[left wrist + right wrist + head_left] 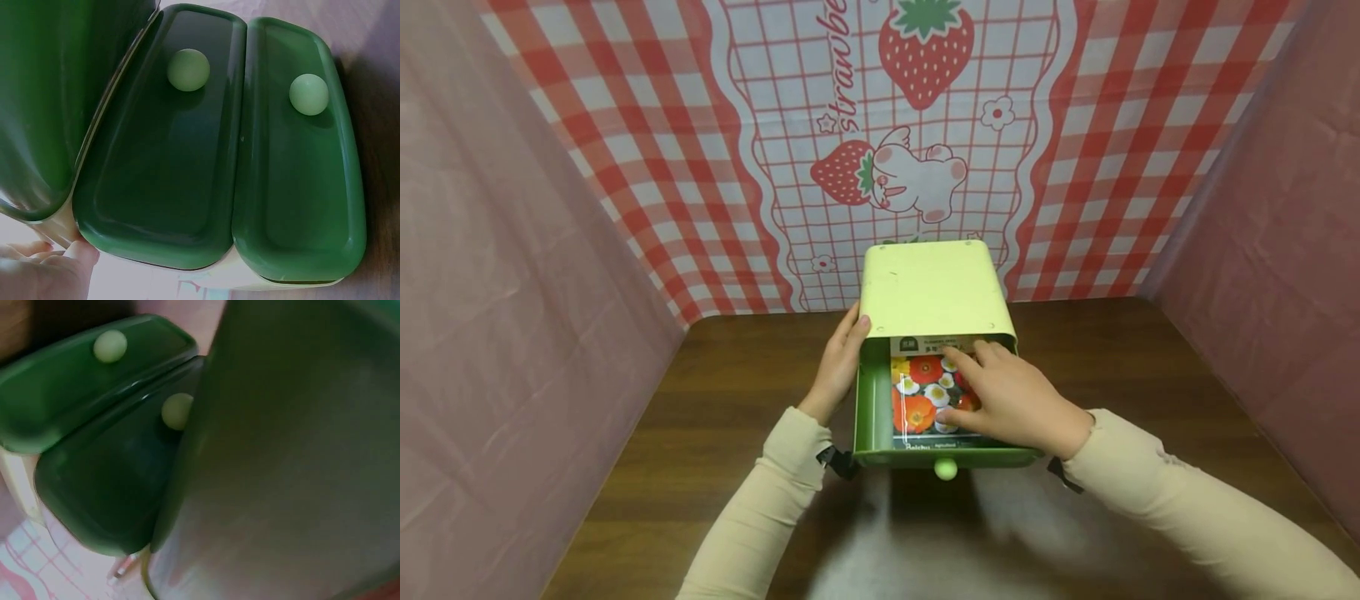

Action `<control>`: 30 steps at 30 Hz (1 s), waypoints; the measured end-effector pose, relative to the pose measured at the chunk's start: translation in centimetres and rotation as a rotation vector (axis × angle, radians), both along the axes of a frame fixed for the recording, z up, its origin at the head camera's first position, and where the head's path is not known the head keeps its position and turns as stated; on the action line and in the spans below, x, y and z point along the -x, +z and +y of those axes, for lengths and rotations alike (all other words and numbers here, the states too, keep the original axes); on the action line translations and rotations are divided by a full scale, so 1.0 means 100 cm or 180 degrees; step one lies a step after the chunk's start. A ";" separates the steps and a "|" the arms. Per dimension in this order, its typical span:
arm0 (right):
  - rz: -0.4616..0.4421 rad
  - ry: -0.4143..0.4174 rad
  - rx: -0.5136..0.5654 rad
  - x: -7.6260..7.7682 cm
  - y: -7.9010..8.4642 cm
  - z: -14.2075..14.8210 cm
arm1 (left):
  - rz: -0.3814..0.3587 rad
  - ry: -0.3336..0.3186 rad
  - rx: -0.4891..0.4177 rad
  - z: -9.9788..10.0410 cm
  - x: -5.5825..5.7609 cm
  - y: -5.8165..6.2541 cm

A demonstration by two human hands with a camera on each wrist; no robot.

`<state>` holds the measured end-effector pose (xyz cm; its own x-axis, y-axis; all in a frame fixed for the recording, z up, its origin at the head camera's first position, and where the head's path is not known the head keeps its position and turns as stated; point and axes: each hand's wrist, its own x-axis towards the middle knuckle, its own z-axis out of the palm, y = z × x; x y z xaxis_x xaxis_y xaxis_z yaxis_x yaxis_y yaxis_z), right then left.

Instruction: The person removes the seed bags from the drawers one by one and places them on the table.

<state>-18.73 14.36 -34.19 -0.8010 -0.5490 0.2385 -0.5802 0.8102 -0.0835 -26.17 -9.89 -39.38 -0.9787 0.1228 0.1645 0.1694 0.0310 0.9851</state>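
A small cabinet (pixel 936 287) with a pale yellow-green shell stands at the back of the table. Its green top drawer (pixel 872 417) is pulled out toward me, with a round knob (pixel 946 469) on the front. Inside lies a flower seed packet (pixel 917 396) printed with red, orange and white blooms. My right hand (pixel 1011 396) reaches into the drawer, fingers and thumb spread over the packet's right part, which they hide. Against the cabinet's left side rests my left hand (pixel 837 362), its thumb at the front edge. The right wrist view shows no fingers.
Below are a middle drawer (pixel 162 156) and a bottom drawer (pixel 294 187), both pushed in, each with a pale round knob. A strawberry-print cloth (pixel 895 108) hangs behind the brown table (pixel 700 442). Pink cloth walls (pixel 1262 192) stand on both sides.
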 end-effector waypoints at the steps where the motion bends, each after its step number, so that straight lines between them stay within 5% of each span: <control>1: 0.0006 -0.0048 -0.0055 0.000 0.000 -0.001 | -0.0004 0.0004 0.0001 0.000 0.000 0.000; 17: 0.0016 -0.0051 -0.0494 0.005 -0.011 -0.007 | -0.0034 0.0017 -0.0083 0.001 0.000 -0.001; 23: 0.0020 0.0093 -0.0365 0.006 -0.013 -0.008 | -0.0076 0.0004 -0.0084 0.000 -0.001 -0.002; 30: -0.0289 0.0251 -0.0063 0.007 -0.013 -0.009 | -0.0118 -0.0047 -0.0107 -0.001 0.000 -0.002</control>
<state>-19.42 13.41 -35.49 -0.7730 -0.6151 0.1554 -0.6330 0.7643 -0.1233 -26.18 -9.95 -39.54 -0.9823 0.1323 0.1325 0.1331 -0.0045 0.9911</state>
